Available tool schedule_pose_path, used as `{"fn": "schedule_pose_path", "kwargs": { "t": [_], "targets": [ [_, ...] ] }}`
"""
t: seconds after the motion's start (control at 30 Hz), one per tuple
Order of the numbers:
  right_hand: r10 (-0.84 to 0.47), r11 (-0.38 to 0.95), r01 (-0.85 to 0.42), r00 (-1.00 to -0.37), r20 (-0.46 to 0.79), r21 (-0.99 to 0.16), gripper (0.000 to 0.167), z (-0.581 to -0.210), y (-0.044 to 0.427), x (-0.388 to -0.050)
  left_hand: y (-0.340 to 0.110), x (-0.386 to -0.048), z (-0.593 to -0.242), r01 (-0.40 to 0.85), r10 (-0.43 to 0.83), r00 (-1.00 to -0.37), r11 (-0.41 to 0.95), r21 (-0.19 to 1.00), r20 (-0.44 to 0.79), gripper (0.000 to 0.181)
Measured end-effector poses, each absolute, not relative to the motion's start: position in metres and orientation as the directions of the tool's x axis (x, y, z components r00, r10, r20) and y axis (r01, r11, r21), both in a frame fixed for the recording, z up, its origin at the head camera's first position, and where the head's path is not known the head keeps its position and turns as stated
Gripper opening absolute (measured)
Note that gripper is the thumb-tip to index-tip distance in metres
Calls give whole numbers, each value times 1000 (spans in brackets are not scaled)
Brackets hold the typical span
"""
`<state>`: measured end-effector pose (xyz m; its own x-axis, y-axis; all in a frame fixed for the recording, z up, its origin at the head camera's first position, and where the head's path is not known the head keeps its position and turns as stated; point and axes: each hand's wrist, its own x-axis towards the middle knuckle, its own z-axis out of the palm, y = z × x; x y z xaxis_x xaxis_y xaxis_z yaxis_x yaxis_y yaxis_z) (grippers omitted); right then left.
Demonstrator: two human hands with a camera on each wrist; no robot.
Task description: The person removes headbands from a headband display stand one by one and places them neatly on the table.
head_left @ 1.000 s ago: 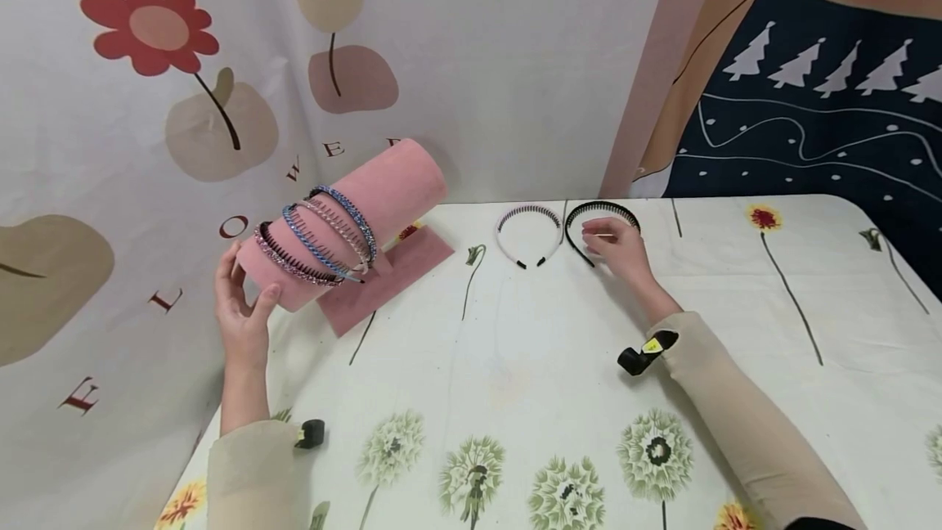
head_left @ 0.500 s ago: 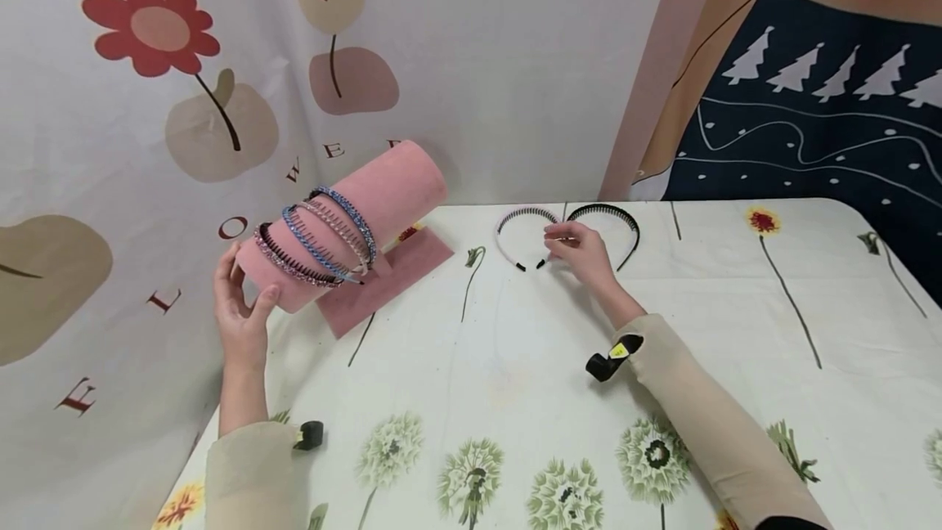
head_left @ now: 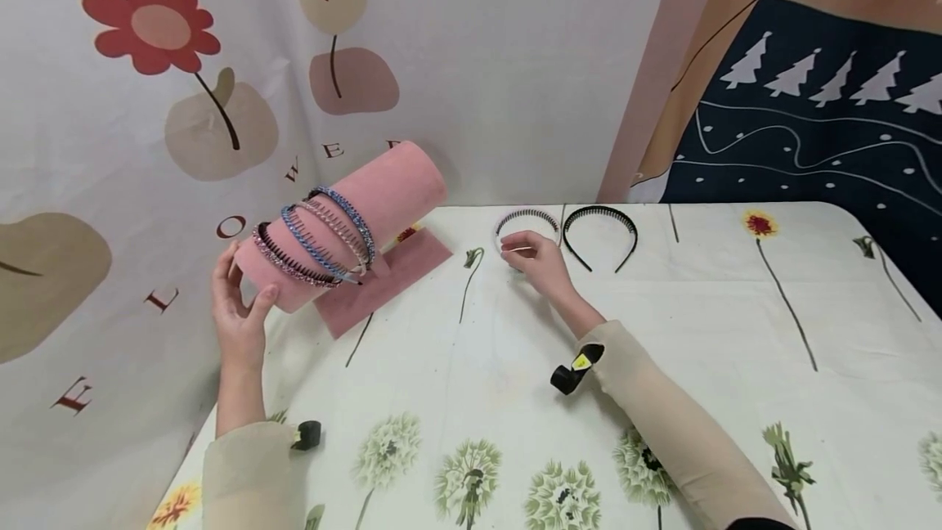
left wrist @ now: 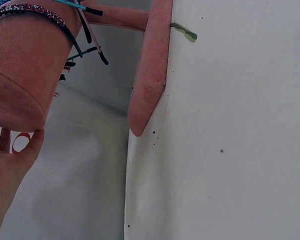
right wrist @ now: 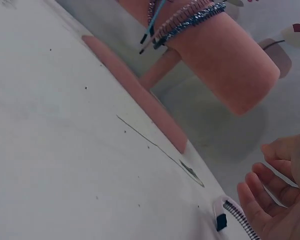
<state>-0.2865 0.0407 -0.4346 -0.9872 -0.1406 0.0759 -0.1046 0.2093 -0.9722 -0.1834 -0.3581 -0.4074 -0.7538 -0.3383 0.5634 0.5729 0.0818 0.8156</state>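
A pink plush headband stand (head_left: 397, 186) is at left, its thick roll raised on a post above a flat base. Several glittery headbands circle the roll, among them a blue one (head_left: 353, 215) and a dark one with pink sparkles (head_left: 287, 264). My left hand (head_left: 241, 325) holds the roll's near end, thumb and fingers spread against it. My right hand (head_left: 540, 267) hovers at a white toothed headband (head_left: 526, 213), partly covering it in the head view. In the right wrist view its fingers (right wrist: 257, 187) are loosely bent beside that headband, with nothing between them.
Right of the white headband lies a black toothed headband (head_left: 599, 211), its tips toward me. A flower-printed white cloth covers the table (head_left: 456, 383). Printed fabric (head_left: 515, 88) hangs behind the table and along its left side.
My right hand has moved left, from over the black headband to the white one, uncovering the black one. The left hand and the stand have stayed in place.
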Motion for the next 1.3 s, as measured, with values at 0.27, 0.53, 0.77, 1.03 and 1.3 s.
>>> {"fn": "schedule_pose_path", "kwargs": {
  "t": [0.27,0.53,0.77,1.03,1.3],
  "targets": [
    [-162,202,-159,-979,127,-966,26,-433,22,-280,-357,-183,-407,594,-335,-743,69,801,580,66],
    [-178,190,-182,-973,149,-965,26,-428,5,-275,-360,-184,-409,580,-348,-749,68,812,564,66],
    [-193,171,-211,-965,177,-963,24,-425,-6,-273,-359,-185,-409,576,-350,-751,69,815,560,67],
    [-216,176,-231,-957,191,-957,25,-422,-19,-272,-359,-184,-410,578,-346,-751,66,813,562,66],
    [-249,155,-239,-949,196,-959,28,-419,-36,-268,-357,-184,-406,560,-355,-759,74,825,546,68]
  ]
}}
